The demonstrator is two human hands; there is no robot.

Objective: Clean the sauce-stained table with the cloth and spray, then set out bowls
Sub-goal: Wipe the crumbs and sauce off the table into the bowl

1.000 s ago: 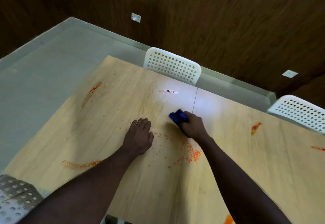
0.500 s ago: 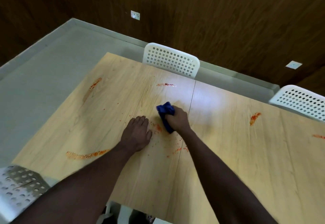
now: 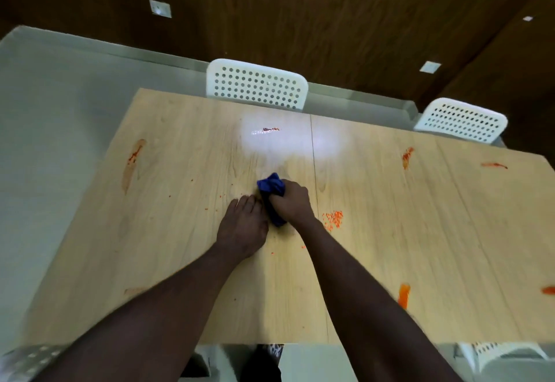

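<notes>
My right hand [image 3: 292, 202] grips a bunched blue cloth [image 3: 271, 188] and presses it on the light wooden table [image 3: 180, 246] near its middle. Just left of it my left hand [image 3: 244, 225] rests flat on the tabletop, fingers straight, almost touching the cloth. Orange-red sauce crumbs [image 3: 332, 219] lie right of my right wrist. Sauce smears mark the table at the far left [image 3: 133, 156], far middle [image 3: 270, 129], far right [image 3: 407, 155] and near right [image 3: 404, 294]. No spray bottle or bowls are in view.
Two white perforated chairs stand at the table's far side, one in the middle [image 3: 256, 84] and one to the right [image 3: 461, 120]. More perforated chairs show at the near left corner [image 3: 27, 360] and near right [image 3: 498, 351]. A dark wood wall rises behind; grey floor lies left.
My right hand has drawn the cloth closer to my left hand, leaving the crumb pile to its right. The view has shifted, showing more of the table's right side.
</notes>
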